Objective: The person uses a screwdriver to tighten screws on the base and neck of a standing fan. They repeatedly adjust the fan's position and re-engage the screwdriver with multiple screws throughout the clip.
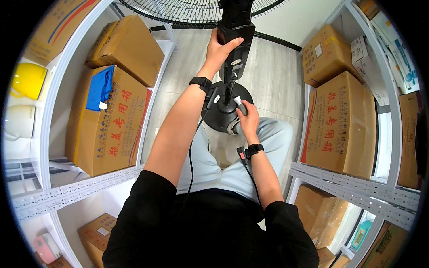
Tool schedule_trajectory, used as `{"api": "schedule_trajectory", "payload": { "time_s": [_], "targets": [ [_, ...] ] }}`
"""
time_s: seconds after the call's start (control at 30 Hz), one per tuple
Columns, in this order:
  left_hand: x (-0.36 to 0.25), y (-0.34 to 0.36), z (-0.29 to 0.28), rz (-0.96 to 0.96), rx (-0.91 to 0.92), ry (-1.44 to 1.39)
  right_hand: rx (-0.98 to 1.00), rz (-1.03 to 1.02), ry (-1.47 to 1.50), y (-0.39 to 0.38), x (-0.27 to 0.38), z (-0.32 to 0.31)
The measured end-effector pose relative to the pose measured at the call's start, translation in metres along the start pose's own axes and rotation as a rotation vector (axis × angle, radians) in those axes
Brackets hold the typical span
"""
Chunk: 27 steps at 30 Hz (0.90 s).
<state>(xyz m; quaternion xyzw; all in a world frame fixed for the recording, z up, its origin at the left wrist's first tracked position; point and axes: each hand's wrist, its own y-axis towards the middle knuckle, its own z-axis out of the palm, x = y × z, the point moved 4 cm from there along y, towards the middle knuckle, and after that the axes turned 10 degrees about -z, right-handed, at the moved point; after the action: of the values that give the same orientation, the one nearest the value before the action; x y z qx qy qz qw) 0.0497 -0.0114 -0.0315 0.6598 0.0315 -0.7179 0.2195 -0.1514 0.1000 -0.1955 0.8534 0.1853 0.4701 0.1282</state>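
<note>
A black pedestal fan stands in front of me, its wire grille (178, 17) cut off by the top edge. My left hand (217, 52) is wrapped around the fan's black housing (237, 56), thumb across its front. Below the housing, a thin post meets the round black base (215, 119) on the floor. My right hand (250, 119) is closed around what looks like a screwdriver (241, 107) with a grey and white handle. It points up toward the post, just under the housing; its tip is too small to make out.
White metal shelves (49, 192) flank me on both sides. Cardboard boxes (114, 120) fill the left one, a blue cloth (100, 88) on top. More boxes (337, 125) stand at right. My bent legs (268, 138) frame the base. Black cables (191, 156) run along my arms.
</note>
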Motion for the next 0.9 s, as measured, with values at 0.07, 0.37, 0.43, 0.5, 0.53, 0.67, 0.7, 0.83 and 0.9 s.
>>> {"api": "schedule_trajectory", "payload": {
  "time_s": [0.07,0.37,0.43,0.5,0.53,0.67,0.7,0.83,0.9],
  "targets": [
    [-0.002,-0.001,0.002,0.003,0.006,-0.005,0.019,0.063,0.04,-0.001,-0.004,0.003],
    [-0.01,-0.003,0.009,-0.008,0.033,-0.038,0.123,0.791,1.094,-0.019,-0.017,0.038],
    [-0.01,-0.003,0.005,-0.002,0.033,-0.029,0.158,0.788,0.998,-0.019,-0.018,0.036],
    [-0.009,-0.004,0.007,-0.02,0.024,-0.011,0.189,0.75,0.784,-0.015,-0.019,0.03],
    [-0.009,-0.004,0.008,-0.03,0.019,-0.002,0.169,0.56,0.507,-0.008,-0.017,0.023],
    [-0.009,-0.004,0.004,-0.008,0.026,-0.011,0.103,0.143,-0.069,0.0,0.008,0.01],
    [-0.008,-0.004,0.001,-0.011,0.023,-0.013,0.091,0.127,-0.085,-0.001,0.013,0.01],
    [-0.016,-0.006,0.011,0.002,0.051,-0.037,0.083,0.247,0.159,-0.014,-0.025,0.025],
    [-0.016,-0.007,0.012,-0.006,0.057,-0.041,0.153,0.463,0.428,-0.018,-0.041,0.036]
  ]
}}
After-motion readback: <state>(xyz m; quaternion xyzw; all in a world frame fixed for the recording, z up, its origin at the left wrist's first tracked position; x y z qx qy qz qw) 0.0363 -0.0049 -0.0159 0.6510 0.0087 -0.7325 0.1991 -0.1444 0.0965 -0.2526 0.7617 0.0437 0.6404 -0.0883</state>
